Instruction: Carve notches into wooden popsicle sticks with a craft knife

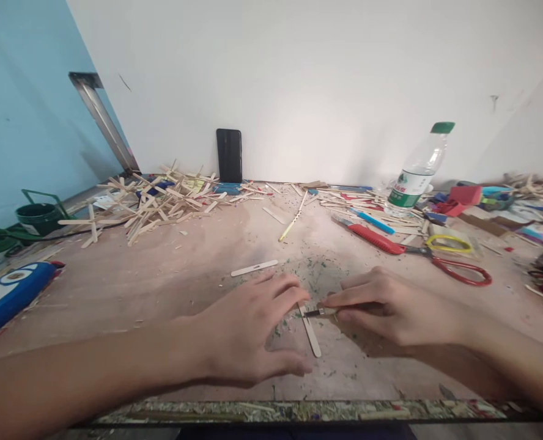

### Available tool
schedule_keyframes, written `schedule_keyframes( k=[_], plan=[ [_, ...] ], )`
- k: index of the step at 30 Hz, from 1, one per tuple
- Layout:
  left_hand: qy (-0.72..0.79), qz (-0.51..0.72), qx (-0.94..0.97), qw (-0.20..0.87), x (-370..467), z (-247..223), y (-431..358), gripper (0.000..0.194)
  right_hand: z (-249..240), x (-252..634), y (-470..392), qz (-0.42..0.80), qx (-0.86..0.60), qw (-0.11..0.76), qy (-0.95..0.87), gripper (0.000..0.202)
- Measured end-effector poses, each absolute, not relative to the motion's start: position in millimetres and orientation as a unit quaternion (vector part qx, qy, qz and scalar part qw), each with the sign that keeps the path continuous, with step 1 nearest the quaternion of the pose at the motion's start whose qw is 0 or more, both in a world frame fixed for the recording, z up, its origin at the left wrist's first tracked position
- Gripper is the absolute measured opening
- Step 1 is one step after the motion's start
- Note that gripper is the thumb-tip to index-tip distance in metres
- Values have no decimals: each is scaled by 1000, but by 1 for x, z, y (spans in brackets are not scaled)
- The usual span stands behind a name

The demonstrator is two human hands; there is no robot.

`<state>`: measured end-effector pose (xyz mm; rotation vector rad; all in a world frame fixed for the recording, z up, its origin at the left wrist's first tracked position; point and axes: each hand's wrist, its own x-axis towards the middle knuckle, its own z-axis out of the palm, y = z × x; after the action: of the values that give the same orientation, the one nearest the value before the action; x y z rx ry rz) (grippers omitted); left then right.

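Observation:
A wooden craft stick (312,339) lies on the table under the fingertips of my left hand (253,324). The thumb of that hand is apart from its fingers. My right hand (384,305) is closed around a small craft knife (316,313), and most of its handle is hidden by the fingers. The knife's dark blade points left and meets the stick near its middle; whether it cuts into the wood I cannot tell. Beyond my left hand lies a second craft stick (254,267) with a small dark slot or mark in its middle.
Scissors (459,269), a red utility knife (376,238) and a blue pen-like tool (372,221) lie to the right. Behind them stands a water bottle (413,177). A black phone (229,156) leans on the wall beside a stick pile (161,201). Green crumbs dot the table.

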<state>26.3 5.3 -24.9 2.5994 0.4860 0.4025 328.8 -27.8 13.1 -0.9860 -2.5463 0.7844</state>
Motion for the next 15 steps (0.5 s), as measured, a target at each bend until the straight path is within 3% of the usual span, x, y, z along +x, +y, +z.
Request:
schedule_keyframes(
  k=[10,15],
  plan=[
    [195,135,945,226,27,-21,8,60,6,328,-30,285,-328,180,-883,32],
    [232,104,946,203,18,-32,8,73,-1,330,-28,293,-313,202,-881,29]
  ],
)
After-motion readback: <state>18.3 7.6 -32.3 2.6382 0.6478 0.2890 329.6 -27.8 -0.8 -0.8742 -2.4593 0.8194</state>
